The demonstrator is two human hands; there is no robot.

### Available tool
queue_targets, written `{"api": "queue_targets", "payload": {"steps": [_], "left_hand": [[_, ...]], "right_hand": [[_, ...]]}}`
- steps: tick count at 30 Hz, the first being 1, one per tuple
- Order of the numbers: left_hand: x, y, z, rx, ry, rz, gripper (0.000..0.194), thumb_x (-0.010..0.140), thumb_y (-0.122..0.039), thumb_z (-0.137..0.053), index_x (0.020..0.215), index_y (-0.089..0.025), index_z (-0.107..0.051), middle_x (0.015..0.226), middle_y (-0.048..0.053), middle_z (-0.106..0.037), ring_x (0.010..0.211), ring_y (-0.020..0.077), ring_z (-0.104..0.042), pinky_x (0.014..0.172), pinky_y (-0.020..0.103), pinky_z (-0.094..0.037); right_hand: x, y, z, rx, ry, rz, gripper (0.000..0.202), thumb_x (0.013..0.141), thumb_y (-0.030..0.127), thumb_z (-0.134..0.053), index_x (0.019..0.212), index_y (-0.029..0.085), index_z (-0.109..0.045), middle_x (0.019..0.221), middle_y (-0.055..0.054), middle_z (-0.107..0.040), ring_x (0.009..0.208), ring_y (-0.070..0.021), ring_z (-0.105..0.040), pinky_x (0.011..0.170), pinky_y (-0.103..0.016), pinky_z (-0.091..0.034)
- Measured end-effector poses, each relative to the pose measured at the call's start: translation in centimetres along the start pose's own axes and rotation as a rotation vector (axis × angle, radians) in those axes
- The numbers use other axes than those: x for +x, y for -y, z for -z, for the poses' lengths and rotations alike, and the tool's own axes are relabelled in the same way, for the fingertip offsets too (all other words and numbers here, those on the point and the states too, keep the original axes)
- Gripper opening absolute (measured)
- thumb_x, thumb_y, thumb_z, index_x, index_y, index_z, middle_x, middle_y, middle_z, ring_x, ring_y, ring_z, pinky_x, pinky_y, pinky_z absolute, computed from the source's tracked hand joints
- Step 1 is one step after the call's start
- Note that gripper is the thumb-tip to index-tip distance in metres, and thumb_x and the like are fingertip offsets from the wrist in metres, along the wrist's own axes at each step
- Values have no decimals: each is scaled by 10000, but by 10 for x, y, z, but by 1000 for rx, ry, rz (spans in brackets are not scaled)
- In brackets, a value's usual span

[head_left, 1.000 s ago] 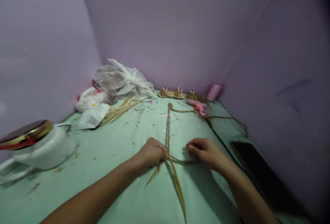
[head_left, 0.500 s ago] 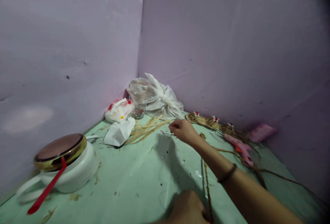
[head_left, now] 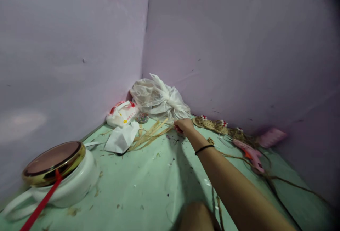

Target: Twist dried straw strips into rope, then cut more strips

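Note:
My right hand [head_left: 183, 126], with a dark band on its wrist, reaches out to the far ends of pale straw-like strips [head_left: 150, 137]. Its fingers are curled closed. A bit of red shows at the fingertips, but what they hold is hidden. At the bottom edge, only the blurred back of my left hand [head_left: 196, 217] is in view, its fingers out of sight. A brown twine [head_left: 220, 209] hangs down close beside it. Tiny dark scraps [head_left: 172, 139] lie on the green tabletop [head_left: 138, 185] below my right hand.
At left stands a white mug [head_left: 79, 188] with a gold-rimmed lid [head_left: 53, 160] and a red handle-like stick [head_left: 42, 202]. Tissue pack [head_left: 123, 114], white paper [head_left: 122, 139], bead cup [head_left: 142, 117] and plastic bag [head_left: 170, 100] fill the corner. Rightward are woven pieces [head_left: 212, 124] and a pink glue gun [head_left: 251, 155].
My right forearm has swung leftward and my right hand has turned, its fingers now lower by the strip ends. My left hand has sunk further out of the frame. The view has shifted slightly.

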State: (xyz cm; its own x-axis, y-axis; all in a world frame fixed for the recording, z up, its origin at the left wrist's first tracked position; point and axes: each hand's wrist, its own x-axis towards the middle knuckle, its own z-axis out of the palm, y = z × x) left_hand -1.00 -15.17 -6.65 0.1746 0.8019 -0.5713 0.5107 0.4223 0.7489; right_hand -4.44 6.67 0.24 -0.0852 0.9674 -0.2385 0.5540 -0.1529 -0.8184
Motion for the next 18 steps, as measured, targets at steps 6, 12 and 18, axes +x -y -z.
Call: {"api": "queue_targets", "payload": {"steps": [6, 12, 18], "left_hand": [[-24, -14, 16, -18, -37, -207, 119, 499, -154, -574, 581, -142, -659, 446, -8, -516, 473, 105, -455, 414, 197, -262], [-39, -30, 20, -173, 9, -184, 88, 551, -135, -518, 471, -130, -555, 320, -51, -370, 318, 55, -300, 357, 197, -200], [-50, -40, 25, -188, 93, -162, 126, 556, -183, -524, 444, -146, -481, 290, -62, -344, 267, 42, -237, 304, 190, -141]], "right_hand": [[-56, 12, 70, 365, -37, 30, 106, 691, 123, -480, 586, 133, -489, 477, 8, -510, 405, -50, -468, 497, -181, -456], [-174, -55, 155, 669, 95, 147, 165, 546, 107, -638, 652, 151, -520, 615, -9, -620, 503, -80, -547, 505, -194, -446], [-243, -128, 158, 502, -75, 110, 173, 525, 189, -670, 650, 125, -570, 485, 17, -560, 411, -72, -484, 444, -196, -390]]}}
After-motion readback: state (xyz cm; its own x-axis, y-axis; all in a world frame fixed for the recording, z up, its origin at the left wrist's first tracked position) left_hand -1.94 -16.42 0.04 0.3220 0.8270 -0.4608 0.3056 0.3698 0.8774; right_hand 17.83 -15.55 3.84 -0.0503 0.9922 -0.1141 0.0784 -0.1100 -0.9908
